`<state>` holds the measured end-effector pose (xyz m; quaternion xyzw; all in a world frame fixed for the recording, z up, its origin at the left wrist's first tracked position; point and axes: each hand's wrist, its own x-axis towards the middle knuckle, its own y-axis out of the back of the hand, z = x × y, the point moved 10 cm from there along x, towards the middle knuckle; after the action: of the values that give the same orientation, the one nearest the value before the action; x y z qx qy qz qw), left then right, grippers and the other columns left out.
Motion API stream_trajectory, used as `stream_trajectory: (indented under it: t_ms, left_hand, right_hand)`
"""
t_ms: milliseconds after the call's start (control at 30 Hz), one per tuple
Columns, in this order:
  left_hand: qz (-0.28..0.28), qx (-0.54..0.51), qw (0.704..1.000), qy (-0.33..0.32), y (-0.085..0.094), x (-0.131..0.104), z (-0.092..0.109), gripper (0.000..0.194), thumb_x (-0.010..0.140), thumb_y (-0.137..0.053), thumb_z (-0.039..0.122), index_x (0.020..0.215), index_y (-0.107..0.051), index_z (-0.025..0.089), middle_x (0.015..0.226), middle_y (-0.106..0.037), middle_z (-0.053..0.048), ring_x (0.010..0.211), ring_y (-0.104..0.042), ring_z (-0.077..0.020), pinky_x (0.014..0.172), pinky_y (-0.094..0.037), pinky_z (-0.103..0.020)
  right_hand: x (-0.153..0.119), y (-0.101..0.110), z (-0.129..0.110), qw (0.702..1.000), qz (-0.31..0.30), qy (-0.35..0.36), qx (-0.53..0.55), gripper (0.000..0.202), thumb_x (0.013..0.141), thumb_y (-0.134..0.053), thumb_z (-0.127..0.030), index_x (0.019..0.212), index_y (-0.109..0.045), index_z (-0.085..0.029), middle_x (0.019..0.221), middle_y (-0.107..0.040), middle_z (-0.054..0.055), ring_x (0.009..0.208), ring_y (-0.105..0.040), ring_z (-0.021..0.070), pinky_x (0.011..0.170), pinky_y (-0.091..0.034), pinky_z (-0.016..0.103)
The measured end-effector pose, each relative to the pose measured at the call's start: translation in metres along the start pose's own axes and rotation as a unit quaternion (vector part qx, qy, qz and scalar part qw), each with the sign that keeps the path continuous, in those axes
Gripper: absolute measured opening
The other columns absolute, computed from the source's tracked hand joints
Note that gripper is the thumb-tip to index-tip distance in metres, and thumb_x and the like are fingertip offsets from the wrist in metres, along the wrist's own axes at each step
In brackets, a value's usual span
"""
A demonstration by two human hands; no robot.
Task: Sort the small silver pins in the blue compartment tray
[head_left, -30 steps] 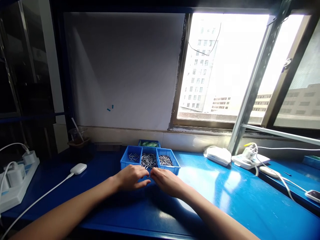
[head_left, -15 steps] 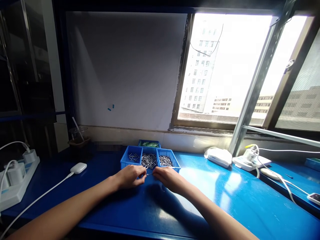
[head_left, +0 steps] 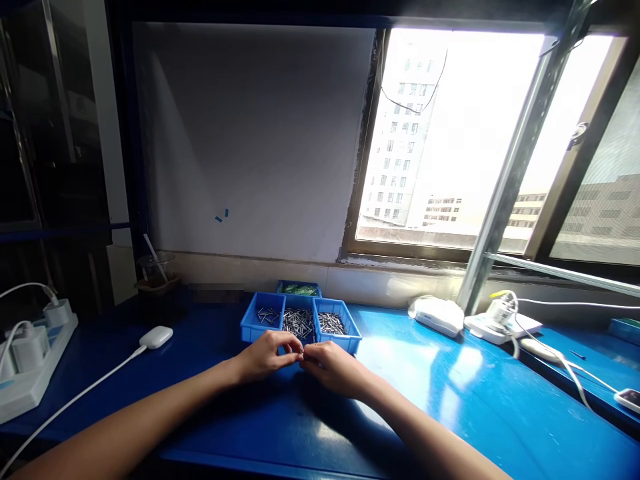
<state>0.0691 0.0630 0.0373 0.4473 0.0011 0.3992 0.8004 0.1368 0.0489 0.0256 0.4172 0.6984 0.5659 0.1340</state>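
My left hand point(head_left: 267, 355) and my right hand point(head_left: 333, 365) meet fingertip to fingertip just in front of the blue bins. Each has its fingers pinched together; whatever lies between them is too small and hidden to name. Behind the hands, the left blue bin point(head_left: 250, 328) holds a few thin metal pieces. Many dark metal pieces point(head_left: 299, 322) fill the middle bin. More of them point(head_left: 331, 323) lie in the right bin. A further blue bin at the back contains green packets point(head_left: 299, 289).
On the blue table point(head_left: 240, 433) a white case point(head_left: 157, 337) with a cable lies left. Power strips stand far left point(head_left: 30, 380) and right point(head_left: 500, 325). A white packet point(head_left: 439, 315) sits back right, a plastic cup point(head_left: 158, 270) back left.
My hands have come together, the left moving slightly right. The thin metal piece visible between them before is now hidden by the fingers.
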Motion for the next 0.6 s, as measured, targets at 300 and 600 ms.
stream_trajectory:
  t_ms: [300,600]
  left_hand:
    - [-0.031,0.036,0.999,0.018,-0.005,-0.003,-0.009,0.009,0.082,-0.058,0.025,0.085,-0.060,0.017,0.079,-0.065,0.000,0.069,-0.059,-0.0137,0.061,-0.044,-0.022]
    - [-0.046,0.036,0.998,0.011,-0.010,-0.001,-0.011,0.015,0.088,-0.054,0.026,0.085,-0.065,0.016,0.067,-0.064,0.001,0.063,-0.058,-0.0126,0.059,-0.041,-0.021]
  right_hand:
    - [-0.003,0.019,-0.003,1.000,0.005,-0.023,0.004,0.015,0.086,-0.056,-0.024,0.095,-0.067,-0.019,0.075,-0.065,0.000,0.065,-0.058,0.0135,0.060,-0.040,0.022]
    - [-0.003,0.015,-0.008,1.000,0.001,0.006,0.010,0.014,0.088,-0.053,-0.021,0.091,-0.066,-0.017,0.080,-0.068,0.003,0.070,-0.061,0.0157,0.064,-0.043,0.024]
